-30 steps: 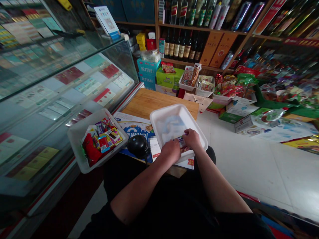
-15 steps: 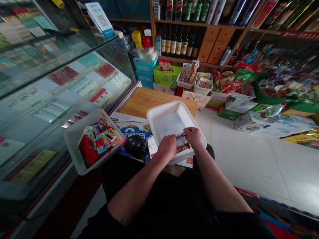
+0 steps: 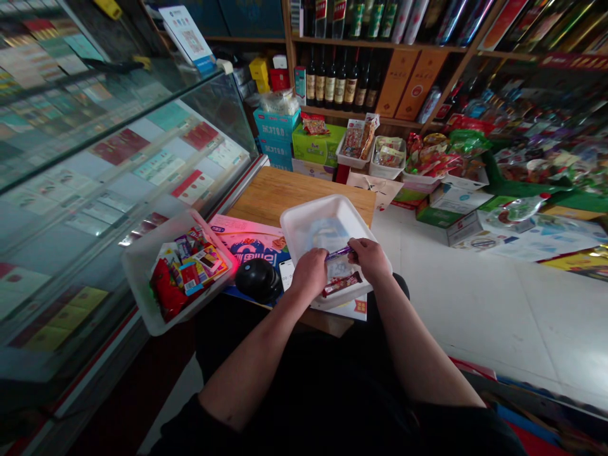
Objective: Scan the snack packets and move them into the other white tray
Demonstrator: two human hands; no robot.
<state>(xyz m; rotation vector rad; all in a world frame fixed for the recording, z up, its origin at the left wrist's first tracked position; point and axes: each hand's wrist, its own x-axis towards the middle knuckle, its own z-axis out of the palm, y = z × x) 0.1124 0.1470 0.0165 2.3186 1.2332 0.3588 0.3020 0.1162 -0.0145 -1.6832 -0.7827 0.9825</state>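
A thin purple-wrapped snack bar [image 3: 339, 253] is stretched between my two hands, over a white plastic tub [image 3: 304, 223]. My left hand [image 3: 310, 276] has its fingers closed on the left end, and my right hand [image 3: 368, 258] pinches the right end. Below them in the tub lies a dark red snack packet [image 3: 342, 284]. Left of my left hand stands a black scanner [image 3: 258, 280], with red light falling on the printed cardboard [image 3: 228, 229] beside it. A phone [image 3: 287, 272] is partly covered by my left hand.
On the left, a second white tub [image 3: 137, 292] holds several colourful snack packets, close against the glass display case [image 3: 237, 126]. A wooden table [image 3: 266, 193] lies under the near things. Snack boxes [image 3: 313, 144] and bottle shelves [image 3: 332, 111] stand behind.
The purple bar and both hands have shifted slightly up and left, uncovering more of the red packet. Red light has appeared on the cardboard by the scanner.
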